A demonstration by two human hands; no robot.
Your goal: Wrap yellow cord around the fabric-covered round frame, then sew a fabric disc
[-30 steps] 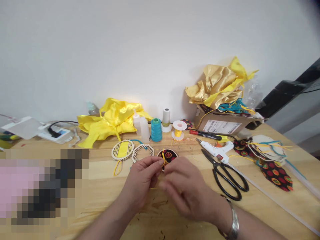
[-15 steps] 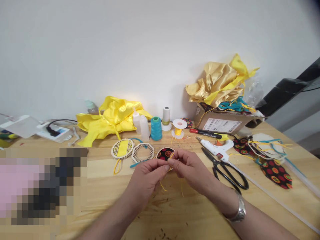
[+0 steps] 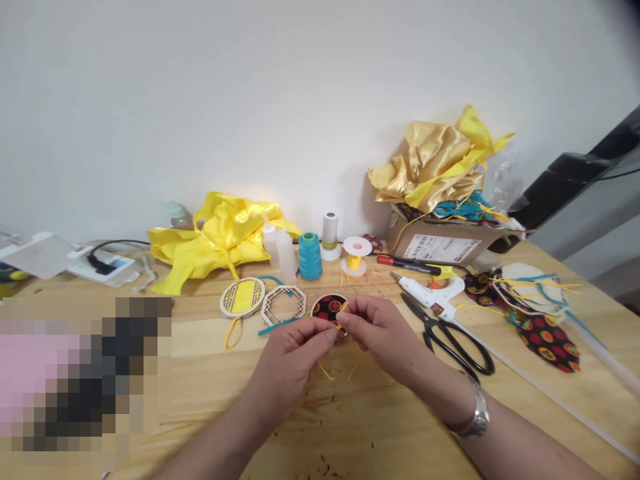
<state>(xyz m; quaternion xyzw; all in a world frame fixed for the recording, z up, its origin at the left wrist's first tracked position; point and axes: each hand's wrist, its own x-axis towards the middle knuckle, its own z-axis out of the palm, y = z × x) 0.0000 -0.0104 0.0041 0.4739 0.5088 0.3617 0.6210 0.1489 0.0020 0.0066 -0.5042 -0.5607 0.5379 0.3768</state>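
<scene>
Yellow cord at the fingertips. My left hand point(image 3: 296, 348) and right hand point(image 3: 384, 331) met above the table point(image 3: 210, 407), the thumb and forefinger of each closed in a narrow pinch on a thin yellow cord point(image 3: 327, 373). The cord ran between the two pinches, with loose ends hanging below them. A round frame backed with dark patterned cloth point(image 3: 327, 307) lay just beyond, partly covered by my fingers; from this view I could not tell whether the cord was fastened to it.

Handling. I judged the cord nearly weightless, soft and limp: it would follow a pull but fold under a push. It seemed liable to slip, so a firm fingertip pinch close to the crossing strands suited it better than a hold on the trailing ends. The round frame looked light, thin and stiff, and probably would have cracked if bent; its rim, rather than the cloth, was the place to hold. An octagonal frame point(image 3: 285, 289) lay to its left, and black scissors point(image 3: 438, 323) to its right.
</scene>
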